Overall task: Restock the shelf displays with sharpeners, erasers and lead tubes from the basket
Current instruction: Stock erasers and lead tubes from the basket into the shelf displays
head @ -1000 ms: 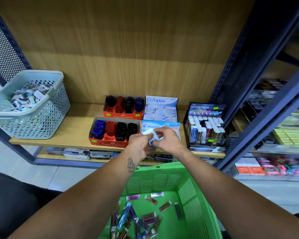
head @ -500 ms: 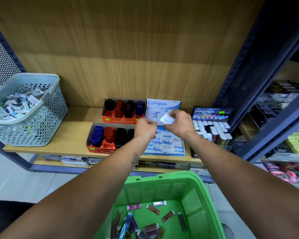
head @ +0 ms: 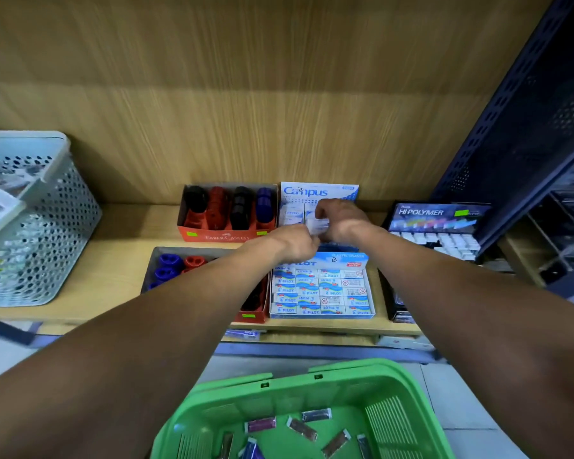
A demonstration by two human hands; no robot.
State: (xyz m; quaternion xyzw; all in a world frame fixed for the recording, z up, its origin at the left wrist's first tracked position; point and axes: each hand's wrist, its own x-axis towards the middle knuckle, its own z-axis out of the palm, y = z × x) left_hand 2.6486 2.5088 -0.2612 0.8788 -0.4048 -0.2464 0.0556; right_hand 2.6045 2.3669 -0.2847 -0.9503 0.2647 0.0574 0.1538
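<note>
Both my hands reach over the wooden shelf (head: 113, 260) to the white-blue Campus eraser box (head: 318, 193) at the back. My right hand (head: 340, 218) pinches a small white eraser (head: 318, 224) just above that box. My left hand (head: 295, 241) has curled fingers touching the eraser's near edge. In front lies the Pilot eraser box (head: 322, 291), filled in rows. Two red Faber-Castell sharpener boxes (head: 226, 212) (head: 179, 270) stand to the left. The green basket (head: 312, 409) below holds several lead tubes (head: 300, 427).
A grey perforated basket (head: 30, 220) with small packets stands at the shelf's left end. A black Hi-Polymer lead display (head: 438, 230) sits at the right, beside a dark blue metal upright (head: 524, 127). A lower shelf edge (head: 312, 339) runs beneath.
Both hands moved from the Pilot box at the shelf's front up and back to the Campus box, carrying the white eraser. My view tilted down and closer.
</note>
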